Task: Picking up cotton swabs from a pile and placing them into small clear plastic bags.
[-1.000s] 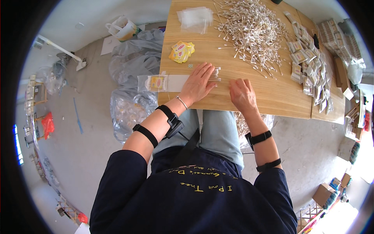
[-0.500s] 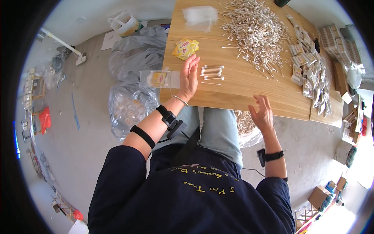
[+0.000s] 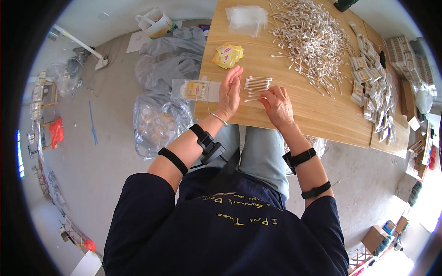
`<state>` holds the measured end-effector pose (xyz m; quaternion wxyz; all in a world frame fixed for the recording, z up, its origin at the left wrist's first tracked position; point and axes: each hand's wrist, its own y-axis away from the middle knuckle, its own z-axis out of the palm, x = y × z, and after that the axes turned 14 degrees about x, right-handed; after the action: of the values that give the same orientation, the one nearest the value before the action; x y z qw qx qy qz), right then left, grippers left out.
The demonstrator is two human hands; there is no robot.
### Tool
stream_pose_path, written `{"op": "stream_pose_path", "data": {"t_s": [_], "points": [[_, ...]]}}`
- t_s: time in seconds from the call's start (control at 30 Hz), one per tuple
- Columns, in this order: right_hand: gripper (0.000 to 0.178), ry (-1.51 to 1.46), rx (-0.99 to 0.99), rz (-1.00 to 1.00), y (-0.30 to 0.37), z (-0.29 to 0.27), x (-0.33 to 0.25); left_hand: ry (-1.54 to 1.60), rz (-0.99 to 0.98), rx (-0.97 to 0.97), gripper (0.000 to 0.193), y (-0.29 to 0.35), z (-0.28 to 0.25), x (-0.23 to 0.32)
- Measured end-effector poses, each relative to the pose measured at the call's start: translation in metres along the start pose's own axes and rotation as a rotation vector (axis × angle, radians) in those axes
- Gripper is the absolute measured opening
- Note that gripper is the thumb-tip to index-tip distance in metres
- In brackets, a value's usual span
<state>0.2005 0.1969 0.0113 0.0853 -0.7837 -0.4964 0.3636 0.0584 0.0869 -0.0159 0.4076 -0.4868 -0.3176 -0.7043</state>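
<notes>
My left hand [image 3: 230, 93] stands on edge on the wooden table with its fingers stretched out, holding nothing. To its left a clear plastic bag [image 3: 212, 91] with cotton swabs and a yellow card inside juts past the table's left edge. Just right of that hand lies a small row of cotton swabs [image 3: 258, 83], side by side. Thumb and fingers of my right hand [image 3: 279, 106] pinch the end of a single cotton swab [image 3: 252, 100] at the near side of the row. The fingers partly cover its right end.
Beyond my left hand sits a pile of yellow cards [image 3: 227, 56], with flat clear bags [image 3: 247, 20] farther back. A big heap of loose swabs [image 3: 311, 39] covers the far middle. Filled packets [image 3: 370, 87] pile up at the right. Grey plastic sheeting [image 3: 168, 60] lies left of the table.
My right hand has come in leftward from the table's near edge and closed on the lone cotton swab beside the row. My left hand stays upright and open by the bag.
</notes>
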Motion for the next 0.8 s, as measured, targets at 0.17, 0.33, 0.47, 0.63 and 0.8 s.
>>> {"op": "stream_pose_path", "data": {"t_s": [0.17, 0.33, 0.47, 0.63, 0.8], "points": [[0.011, 0.024, 0.035, -0.064, 0.003, 0.003, -0.003, -0.012, 0.039, -0.001, 0.041, -0.001, 0.0, 0.0], [0.013, 0.043, 0.044, -0.068, 0.003, 0.008, -0.005, 0.011, 0.026, 0.004, 0.041, -0.001, 0.002, 0.0], [0.015, 0.061, 0.044, -0.103, 0.003, 0.008, -0.008, 0.01, 0.021, -0.005, 0.041, -0.001, 0.001, 0.0], [0.014, 0.149, 0.01, -0.246, 0.002, 0.004, -0.01, -0.01, 0.033, -0.014, 0.042, 0.0, 0.001, 0.001], [0.013, 0.096, 0.039, -0.138, 0.0, 0.005, -0.013, -0.027, 0.068, -0.042, 0.044, -0.001, -0.001, 0.0]]}}
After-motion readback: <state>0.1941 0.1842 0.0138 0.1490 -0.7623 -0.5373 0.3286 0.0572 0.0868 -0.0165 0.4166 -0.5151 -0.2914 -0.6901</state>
